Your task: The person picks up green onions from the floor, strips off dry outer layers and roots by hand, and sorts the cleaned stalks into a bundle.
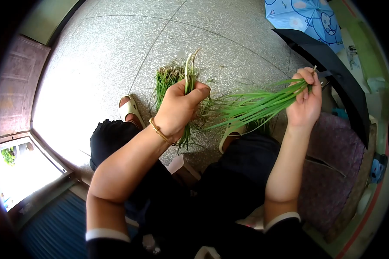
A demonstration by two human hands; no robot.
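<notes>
My left hand (175, 105), with a gold-coloured bracelet at the wrist, is closed around a few chives (189, 71). Their pale stem ends stick up above the fist, and green leaves hang out below it. Out to the right, the fingers of my right hand (306, 101) pinch a bunch of green chives (259, 103) by the stem ends. Its long leaves fan out leftward toward my left hand. Behind the left fist, a heap of chives (164, 84) with brownish ends lies on the floor, partly hidden by that hand.
Loose trimmings are scattered on the speckled floor (116, 43) between my sandalled feet. An open black umbrella (333, 64) stands close to my right hand, with a blue patterned umbrella (304, 19) behind it. A small box (183, 168) sits between my legs.
</notes>
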